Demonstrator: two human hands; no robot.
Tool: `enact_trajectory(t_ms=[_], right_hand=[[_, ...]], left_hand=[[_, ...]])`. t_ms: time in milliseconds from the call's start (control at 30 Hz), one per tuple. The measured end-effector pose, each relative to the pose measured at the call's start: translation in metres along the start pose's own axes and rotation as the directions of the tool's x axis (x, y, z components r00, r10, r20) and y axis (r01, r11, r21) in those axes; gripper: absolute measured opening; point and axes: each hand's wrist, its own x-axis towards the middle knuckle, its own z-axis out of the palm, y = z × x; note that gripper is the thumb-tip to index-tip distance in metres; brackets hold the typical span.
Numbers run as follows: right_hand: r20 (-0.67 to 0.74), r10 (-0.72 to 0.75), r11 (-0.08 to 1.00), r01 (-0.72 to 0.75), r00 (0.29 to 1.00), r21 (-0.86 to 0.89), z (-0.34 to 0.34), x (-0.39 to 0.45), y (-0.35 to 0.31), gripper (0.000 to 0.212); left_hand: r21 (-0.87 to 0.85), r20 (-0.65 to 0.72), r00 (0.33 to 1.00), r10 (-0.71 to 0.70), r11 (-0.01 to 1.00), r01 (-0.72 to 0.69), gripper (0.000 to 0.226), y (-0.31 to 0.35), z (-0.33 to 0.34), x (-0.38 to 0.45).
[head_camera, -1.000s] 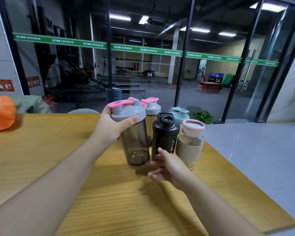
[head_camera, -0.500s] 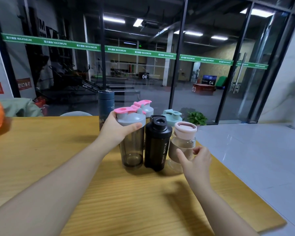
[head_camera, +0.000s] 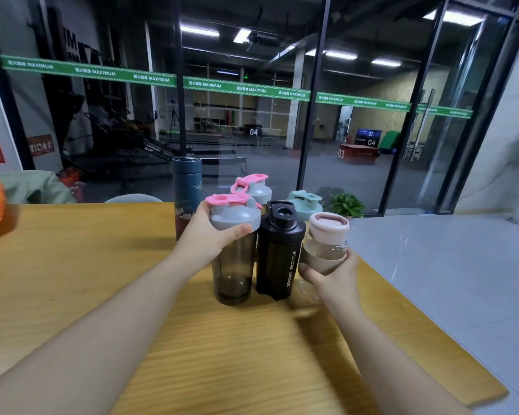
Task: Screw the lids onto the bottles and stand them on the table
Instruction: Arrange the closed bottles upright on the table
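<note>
Fingers of left hand [head_camera: 206, 239] wrap grey lid [head_camera: 233, 218] of upright smoky shaker [head_camera: 232, 265]; right hand [head_camera: 331, 272] grips pink-lidded bottle [head_camera: 324, 247] at 3 o'clock, upright on tabletop [head_camera: 87, 265].

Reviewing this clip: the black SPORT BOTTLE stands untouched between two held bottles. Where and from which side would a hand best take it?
Probably from above, round the wide lid collar of the black bottle. It stands upright, close between the smoky shaker that the left hand grips and the pink-lidded glass bottle that the right hand holds, so its sides look hard to reach. The near front face is the other option.
</note>
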Motion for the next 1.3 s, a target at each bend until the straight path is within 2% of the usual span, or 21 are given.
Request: enact_trajectory(t_ms=[133,167,233,333,400,500,600,700,800,833,900,933,1000,1067,1167,1233,1300], right_hand=[[0.006,-0.028,0.999,0.028,1.0,0.03,-0.005,0.001,0.004,0.072],[0.003,-0.03,0.999,0.03,1.0,0.037,-0.007,-0.002,0.003,0.071],[-0.002,-0.039,0.998,0.039,0.999,0.041,-0.013,-0.009,0.001,0.072],[0.001,-0.066,0.998,0.066,0.998,0.024,-0.024,-0.026,-0.002,0.073],[0.02,-0.063,0.998,0.063,0.998,0.012,-0.031,-0.039,-0.005,0.074],[0.075,-0.076,0.997,0.076,0.994,0.002,-0.036,-0.062,-0.01,0.077],[0.157,-0.093,0.995,0.086,0.983,0.05,-0.032,-0.083,-0.014,0.081],[0.27,-0.104,0.993,0.085,0.957,0.084,-0.021,-0.099,-0.017,0.081],[0.381,-0.157,0.985,0.114,0.911,0.132,-0.01,-0.112,-0.023,0.079],[0.419,-0.182,0.98,0.131,0.89,0.149,-0.008,-0.116,-0.026,0.076],[0.479,-0.226,0.972,0.161,0.848,0.173,-0.007,-0.118,-0.03,0.057],[0.478,-0.225,0.972,0.159,0.849,0.175,-0.007,-0.115,-0.029,0.046],[0.403,-0.165,0.982,0.111,0.9,0.152,-0.003,-0.102,-0.027,0.036],[0.321,-0.097,0.995,0.082,0.942,0.059,0.004,-0.081,-0.021,0.054],[0.262,-0.028,0.995,0.051,0.965,-0.083,0.018,-0.054,-0.019,0.09],[0.253,-0.027,0.994,0.052,0.967,-0.093,0.029,-0.042,-0.022,0.098],[0.258,-0.041,0.998,0.05,0.965,-0.029,0.037,-0.035,-0.025,0.095]], left_hand=[[0.014,0.019,0.997,-0.074,0.997,0.074,0.121,-0.006,-0.003,-0.008],[0.033,-0.014,0.995,-0.095,0.995,0.095,0.124,-0.008,-0.003,-0.013],[0.047,-0.131,0.989,-0.065,0.996,0.071,0.107,-0.014,-0.002,-0.029],[0.075,-0.25,0.965,0.08,0.995,-0.063,0.053,-0.021,-0.003,-0.058],[0.053,-0.223,0.967,0.119,0.993,-0.11,0.029,-0.021,-0.002,-0.074],[-0.037,-0.059,0.994,0.096,0.994,-0.098,0.02,-0.014,0.01,-0.092],[-0.066,0.056,0.992,0.109,0.992,-0.105,0.029,-0.01,0.025,-0.101],[-0.032,0.142,0.983,0.118,0.993,-0.114,0.055,-0.002,0.036,-0.107],[-0.055,0.14,0.984,0.114,0.993,-0.107,0.075,0.006,0.039,-0.109],[-0.067,0.119,0.987,0.108,0.993,-0.101,0.082,0.007,0.038,-0.11],[-0.096,0.075,0.994,0.083,0.993,-0.075,0.092,0.007,0.032,-0.111],[-0.111,0.059,0.995,0.08,0.991,-0.073,0.088,0.006,0.028,-0.111],[-0.13,0.031,0.995,0.091,0.988,-0.086,0.076,0.005,0.018,-0.112],[-0.143,-0.001,0.996,0.087,0.986,-0.086,0.069,0.005,0.008,-0.114],[-0.152,-0.066,0.996,0.065,0.985,-0.075,0.07,0.001,-0.007,-0.115],[-0.151,-0.114,0.992,0.05,0.986,-0.067,0.074,-0.003,-0.017,-0.114],[-0.134,-0.15,0.988,0.025,0.99,-0.046,0.074,-0.005,-0.026,-0.113]])
